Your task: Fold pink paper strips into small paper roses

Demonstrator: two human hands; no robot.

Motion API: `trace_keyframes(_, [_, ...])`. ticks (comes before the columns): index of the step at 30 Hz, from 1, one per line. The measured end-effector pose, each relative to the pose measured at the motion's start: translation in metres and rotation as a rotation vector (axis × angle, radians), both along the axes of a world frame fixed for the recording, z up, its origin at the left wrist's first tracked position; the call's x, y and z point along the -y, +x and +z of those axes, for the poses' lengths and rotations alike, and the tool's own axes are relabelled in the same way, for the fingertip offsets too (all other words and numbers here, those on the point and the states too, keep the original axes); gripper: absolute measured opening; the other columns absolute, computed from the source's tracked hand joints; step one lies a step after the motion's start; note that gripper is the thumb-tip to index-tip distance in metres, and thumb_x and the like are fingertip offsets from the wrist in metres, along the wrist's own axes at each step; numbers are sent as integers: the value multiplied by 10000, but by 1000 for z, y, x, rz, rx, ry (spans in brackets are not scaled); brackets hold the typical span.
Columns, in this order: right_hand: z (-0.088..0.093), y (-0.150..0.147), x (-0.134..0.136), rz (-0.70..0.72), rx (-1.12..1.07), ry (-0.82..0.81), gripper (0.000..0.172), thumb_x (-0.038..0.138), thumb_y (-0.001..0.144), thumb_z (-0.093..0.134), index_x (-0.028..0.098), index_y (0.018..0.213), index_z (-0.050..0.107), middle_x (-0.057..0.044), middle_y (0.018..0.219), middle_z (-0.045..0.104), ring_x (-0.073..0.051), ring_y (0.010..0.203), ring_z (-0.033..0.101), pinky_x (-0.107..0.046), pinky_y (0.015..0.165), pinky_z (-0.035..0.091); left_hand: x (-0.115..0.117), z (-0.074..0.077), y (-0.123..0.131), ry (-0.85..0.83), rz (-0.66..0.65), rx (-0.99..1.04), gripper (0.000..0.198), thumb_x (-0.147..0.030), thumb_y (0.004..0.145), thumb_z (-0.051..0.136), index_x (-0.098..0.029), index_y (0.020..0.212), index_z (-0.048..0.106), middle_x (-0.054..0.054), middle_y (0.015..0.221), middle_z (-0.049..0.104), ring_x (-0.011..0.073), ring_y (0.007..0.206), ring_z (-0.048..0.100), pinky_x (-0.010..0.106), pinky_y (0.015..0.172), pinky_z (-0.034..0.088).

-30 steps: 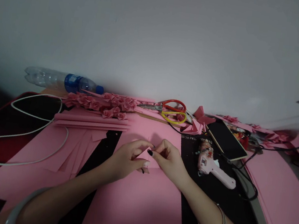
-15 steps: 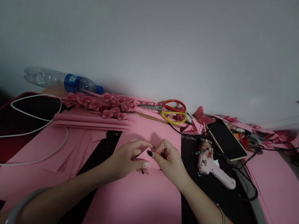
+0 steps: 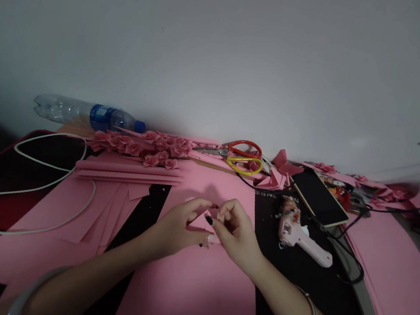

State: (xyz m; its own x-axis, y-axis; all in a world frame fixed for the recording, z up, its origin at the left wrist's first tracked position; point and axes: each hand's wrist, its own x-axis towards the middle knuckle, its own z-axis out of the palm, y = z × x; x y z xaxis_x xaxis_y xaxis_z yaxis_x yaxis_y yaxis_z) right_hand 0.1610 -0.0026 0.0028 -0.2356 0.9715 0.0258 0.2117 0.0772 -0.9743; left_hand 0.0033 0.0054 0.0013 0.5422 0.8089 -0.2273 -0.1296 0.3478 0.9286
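Observation:
Both my hands meet over the middle of the desk, pinching a small folded piece of pink paper (image 3: pixel 201 222). My left hand (image 3: pixel 179 226) holds it from the left with thumb below and fingers above. My right hand (image 3: pixel 235 229) grips its right edge, fingers curled, a dark-painted nail showing. A large pink sheet (image 3: pixel 195 291) lies flat under them. A bangle sits on each wrist.
Folded pink paper roses (image 3: pixel 145 147) and paper strips (image 3: pixel 129 172) lie at the back left, beside a lying water bottle (image 3: pixel 87 113) and a white cable (image 3: pixel 47 176). Scissors (image 3: pixel 239 156), a phone (image 3: pixel 319 198), a pink glue gun (image 3: pixel 301 234) and pink sheets (image 3: pixel 396 277) are at the right.
Both hands have lifted slightly and drawn closer together around the small paper piece. The view has shifted a little; nothing else on the desk moved.

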Motion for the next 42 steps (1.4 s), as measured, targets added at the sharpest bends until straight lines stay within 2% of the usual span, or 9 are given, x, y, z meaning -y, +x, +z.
trace_keyframes(6, [-3,0,4,-1,14,56,138,174,838,479,224,759,378,71,599,331,-98,510,300,-231,485,247,-1,1,1,83,5,-4,417,-67,665,642,-180,1045,513,36,1028,525,132,734,586,299,620,549])
trace_keyframes(12, [-6,1,4,-15,10,73,113,155,847,445,226,783,384,59,640,333,-109,548,301,-236,509,263,-1,-2,-1,81,0,15,468,-72,694,611,-219,1117,476,70,1205,462,166,823,605,278,593,547])
trace_keyframes(18, [0,3,-5,24,-24,-23,190,249,802,569,231,843,384,81,600,335,-98,514,307,-221,487,261,-1,-1,-2,82,-1,-24,462,-73,700,599,-224,1113,455,65,1177,491,106,638,622,251,530,524])
trace_keyframes(25, [1,8,-6,163,231,-22,354,336,833,526,199,575,325,72,511,299,-86,484,260,-221,453,200,-2,2,-3,42,25,-30,459,-118,692,629,-237,1095,443,36,1110,511,71,537,607,279,543,535])
trace_keyframes(30, [4,8,-5,164,240,5,355,342,864,473,199,572,332,73,491,304,-81,460,270,-215,442,214,-2,2,-5,32,17,-35,523,-160,687,669,-227,1146,427,46,1036,565,85,537,611,292,564,545])
trace_keyframes(34, [4,9,-7,142,274,45,384,346,886,430,196,550,323,68,485,291,-83,463,274,-220,448,219,-4,2,-6,30,34,-44,530,-143,674,671,-235,1140,435,74,1166,525,101,562,638,296,571,548])
trace_keyframes(37, [2,10,-8,63,283,56,401,362,892,411,198,536,324,64,467,307,-86,452,291,-223,443,226,-7,3,-7,73,125,-94,478,-154,646,695,-210,1075,491,88,1222,500,119,586,659,277,556,539])
trace_keyframes(39, [1,10,-8,35,260,23,413,375,894,407,196,525,354,56,450,364,-88,435,330,-221,441,252,-9,4,-8,91,200,-132,488,-149,618,717,-192,1059,512,72,1119,572,118,585,650,257,546,525])
trace_keyframes(42, [1,11,-9,77,192,-30,413,382,883,436,184,520,435,32,458,463,-94,431,394,-221,450,301,-11,5,-10,73,269,-169,527,-159,619,725,-161,1096,500,-25,666,634,99,509,586,206,510,459])
